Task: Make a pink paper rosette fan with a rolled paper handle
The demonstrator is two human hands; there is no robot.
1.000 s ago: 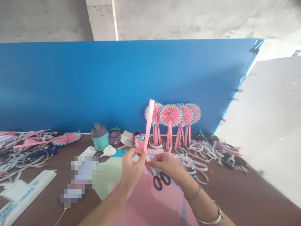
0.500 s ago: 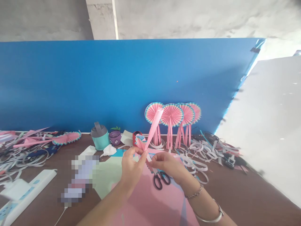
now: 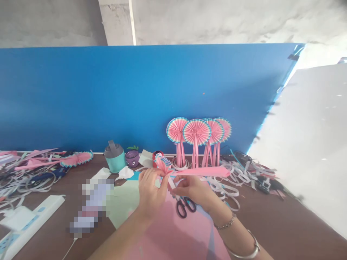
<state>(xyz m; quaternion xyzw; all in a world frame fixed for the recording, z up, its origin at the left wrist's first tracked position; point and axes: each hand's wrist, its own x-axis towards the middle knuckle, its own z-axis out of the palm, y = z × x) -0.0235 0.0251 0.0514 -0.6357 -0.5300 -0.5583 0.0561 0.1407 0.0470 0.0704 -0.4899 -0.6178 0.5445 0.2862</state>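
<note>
My left hand pinches the gathered middle of a pleated pink paper fan with blue-and-white edging. From that pinch a folded pink paper strip sticks out to the right, passing above my right hand. My right fingers are curled close to the fan's lower part; whatever lies between their tips is too small to make out. Scissors with black handles lie under my hands on pink paper sheets.
Finished pink fans on paper handles lean against the blue partition. Around stand a teal cup, a purple pot and a red tape roll. Tangled white strips lie right, a power strip left.
The pink strip has swung from pointing steeply up to lying nearly level toward the right. My left hand keeps its pinch on the fan; my right fingers have parted slightly.
</note>
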